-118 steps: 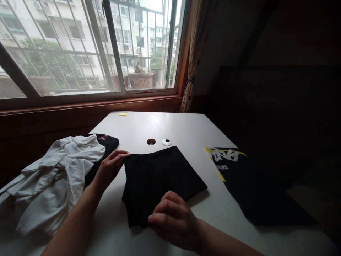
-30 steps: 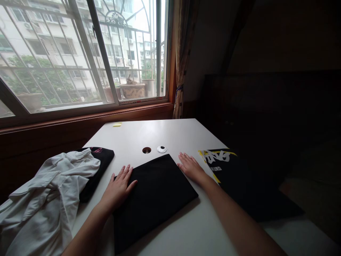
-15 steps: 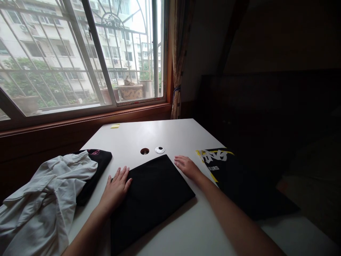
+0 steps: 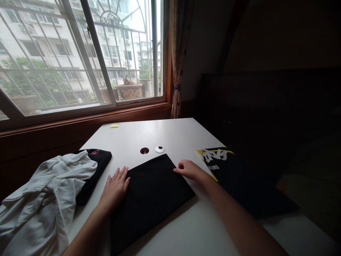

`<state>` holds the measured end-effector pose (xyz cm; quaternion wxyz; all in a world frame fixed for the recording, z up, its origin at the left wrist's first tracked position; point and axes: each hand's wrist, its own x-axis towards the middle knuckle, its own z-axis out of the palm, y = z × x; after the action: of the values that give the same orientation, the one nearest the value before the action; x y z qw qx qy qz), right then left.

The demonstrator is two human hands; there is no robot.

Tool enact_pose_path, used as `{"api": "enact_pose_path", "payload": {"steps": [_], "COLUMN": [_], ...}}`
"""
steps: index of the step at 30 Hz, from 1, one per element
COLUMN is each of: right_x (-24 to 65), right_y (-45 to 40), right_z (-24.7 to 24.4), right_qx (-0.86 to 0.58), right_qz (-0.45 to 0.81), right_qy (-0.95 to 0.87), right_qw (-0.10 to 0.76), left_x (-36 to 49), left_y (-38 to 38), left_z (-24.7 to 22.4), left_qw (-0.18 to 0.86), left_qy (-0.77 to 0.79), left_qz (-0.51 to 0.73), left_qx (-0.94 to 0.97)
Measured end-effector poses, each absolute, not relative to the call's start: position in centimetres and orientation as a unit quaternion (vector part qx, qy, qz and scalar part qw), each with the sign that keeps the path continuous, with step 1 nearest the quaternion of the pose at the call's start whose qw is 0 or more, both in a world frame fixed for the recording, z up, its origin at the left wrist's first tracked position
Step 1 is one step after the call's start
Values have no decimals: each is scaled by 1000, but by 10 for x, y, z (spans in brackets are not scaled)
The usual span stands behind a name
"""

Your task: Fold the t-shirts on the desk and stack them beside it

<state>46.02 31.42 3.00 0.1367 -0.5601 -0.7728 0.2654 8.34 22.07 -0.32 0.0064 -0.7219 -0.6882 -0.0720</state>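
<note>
A black folded garment (image 4: 153,192) lies flat on the white table (image 4: 170,133) in front of me, its far corner pointing at the window. My left hand (image 4: 117,185) rests open along its left edge, fingers stretched out and partly on the cloth. At the right edge, near the far corner, my right hand (image 4: 188,170) has its fingers curled into a pinch on the garment's border. The exact bit of cloth between those fingertips is too small to make out.
To the left, a crumpled pale grey garment (image 4: 50,188) lies over a black one (image 4: 102,160) with a pink print. On the right is a black garment with yellow and white print (image 4: 215,156). Beyond the garment are a round table hole (image 4: 144,150) and its cover (image 4: 160,149).
My right hand has gone from outstretched fingers beside the garment to a pinch at its right edge. The left hand has hardly moved.
</note>
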Motion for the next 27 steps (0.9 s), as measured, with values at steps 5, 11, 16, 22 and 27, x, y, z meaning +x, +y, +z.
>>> {"api": "enact_pose_path", "payload": {"steps": [5,11,16,22,27], "right_x": [482,494,497,497,498], "right_y": [305,302,308,320,328], "right_z": [48,56,51,38,22], "right_qx": [-541,-523,-546,-592,-622], "right_qz": [360,404,369,276,188], "right_qy": [-760,-749,-752,-744,-726], "right_qw": [-2,-38,31,141,225], "left_x": [82,79,80,86,91], "left_y": [220,218,217,211,208], "left_z": [-7,-1,11,25,37], "left_qw": [17,22,17,-62,-160], "left_qy": [-685,-678,-658,-657,-635], "left_qz": [-72,-139,-208,-254,-239], "left_qx": [-725,-721,-723,-707,-717]}}
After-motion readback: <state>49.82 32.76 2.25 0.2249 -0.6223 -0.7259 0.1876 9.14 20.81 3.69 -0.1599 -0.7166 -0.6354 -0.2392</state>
